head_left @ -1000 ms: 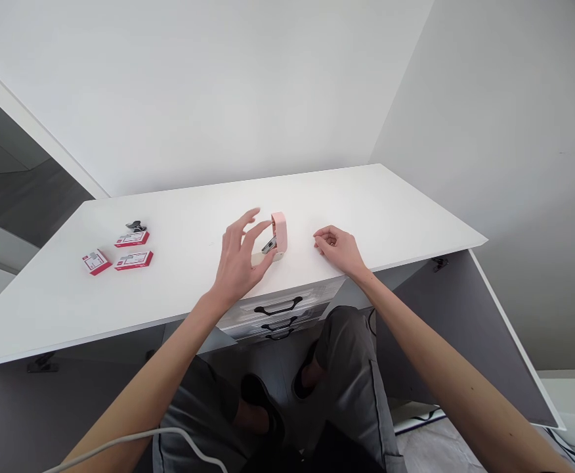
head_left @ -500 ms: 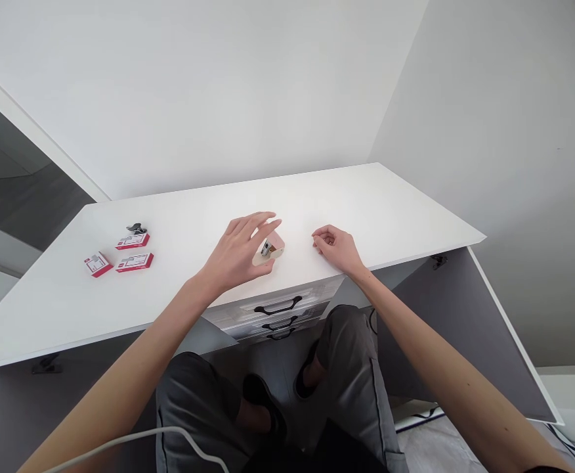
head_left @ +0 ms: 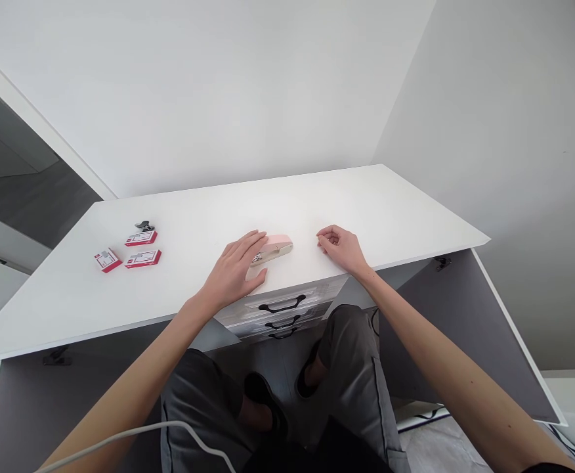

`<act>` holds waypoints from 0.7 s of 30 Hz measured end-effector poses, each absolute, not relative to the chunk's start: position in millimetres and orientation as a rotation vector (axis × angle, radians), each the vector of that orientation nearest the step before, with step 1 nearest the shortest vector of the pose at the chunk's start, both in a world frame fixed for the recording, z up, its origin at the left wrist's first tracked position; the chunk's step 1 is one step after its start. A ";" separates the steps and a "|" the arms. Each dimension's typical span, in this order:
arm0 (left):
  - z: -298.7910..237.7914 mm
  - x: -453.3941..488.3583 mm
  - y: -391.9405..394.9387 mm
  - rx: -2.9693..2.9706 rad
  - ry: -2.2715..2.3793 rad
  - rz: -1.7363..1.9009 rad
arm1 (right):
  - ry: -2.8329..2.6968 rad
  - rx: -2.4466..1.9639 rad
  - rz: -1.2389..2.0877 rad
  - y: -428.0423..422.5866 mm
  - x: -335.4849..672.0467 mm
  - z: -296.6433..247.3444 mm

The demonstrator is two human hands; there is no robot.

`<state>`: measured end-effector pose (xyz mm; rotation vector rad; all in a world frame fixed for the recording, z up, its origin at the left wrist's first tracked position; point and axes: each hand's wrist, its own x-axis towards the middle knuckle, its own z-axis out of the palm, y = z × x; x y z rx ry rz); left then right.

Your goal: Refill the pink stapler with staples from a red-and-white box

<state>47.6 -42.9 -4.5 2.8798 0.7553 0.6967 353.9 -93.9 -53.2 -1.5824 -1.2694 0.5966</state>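
Note:
A pink and cream stapler (head_left: 280, 244) lies on the white tabletop near its front edge, its left end partly behind my left hand. My left hand (head_left: 238, 266) is open beside it, fingers stretched and thumb apart; whether the fingertips touch the stapler I cannot tell. To the right of the stapler, my right hand (head_left: 339, 247) rests on the tabletop with its fingers curled together. Anything inside those fingers is hidden.
Small red and white boxes (head_left: 142, 258) lie on the left part of the tabletop (head_left: 209, 203), with a small black object (head_left: 144, 226) behind them. Drawers with black handles (head_left: 282, 304) are under the front edge. A white cable (head_left: 169, 424) crosses below my left arm.
My left hand has drawn slightly left and down, with its fingers off most of the stapler. More of the stapler's length shows, and it lies lower. My right hand stays curled in place.

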 end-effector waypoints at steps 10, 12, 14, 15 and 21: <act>-11.4 34.4 -49.4 2.864 0.807 0.695 | -1.251 -1.604 0.608 -97.0 349.9 -46.6; -12.0 30.9 -50.6 2.855 0.865 0.729 | -1.247 -1.605 0.609 -97.7 348.8 -45.8; -12.7 29.3 -50.2 2.851 0.927 0.799 | -1.247 -1.607 0.609 -97.9 348.2 -46.0; -13.1 29.0 -49.5 2.855 0.958 0.833 | -1.247 -1.607 0.608 -97.9 348.2 -46.4; -15.3 22.0 -36.8 2.947 1.151 0.840 | -1.241 -1.594 0.628 -96.9 349.7 -50.7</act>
